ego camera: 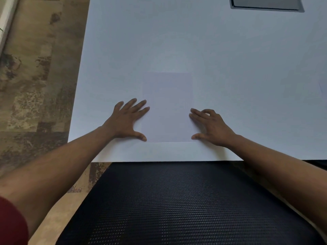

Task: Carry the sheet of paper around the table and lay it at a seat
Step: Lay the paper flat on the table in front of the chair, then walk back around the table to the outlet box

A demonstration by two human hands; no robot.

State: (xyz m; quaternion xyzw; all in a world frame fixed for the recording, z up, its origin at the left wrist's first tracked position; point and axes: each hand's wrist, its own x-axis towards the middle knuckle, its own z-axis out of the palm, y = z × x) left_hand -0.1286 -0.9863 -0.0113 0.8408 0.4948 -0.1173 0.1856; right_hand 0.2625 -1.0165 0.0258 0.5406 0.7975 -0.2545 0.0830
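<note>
A pale sheet of paper (168,106) lies flat on the white table (230,68), near its front edge and straight before me. My left hand (128,121) rests flat at the sheet's left edge with fingers spread, fingertips and thumb touching the paper. My right hand (209,126) lies at the sheet's right edge, fingers fairly straight, fingertips and thumb on the paper's border. Neither hand grips anything.
A black mesh chair seat (177,206) stands pushed up to the table's front edge, right below my arms. A grey recessed panel (265,3) is set in the table at the far right. Patterned brown floor (31,85) runs along the table's left side.
</note>
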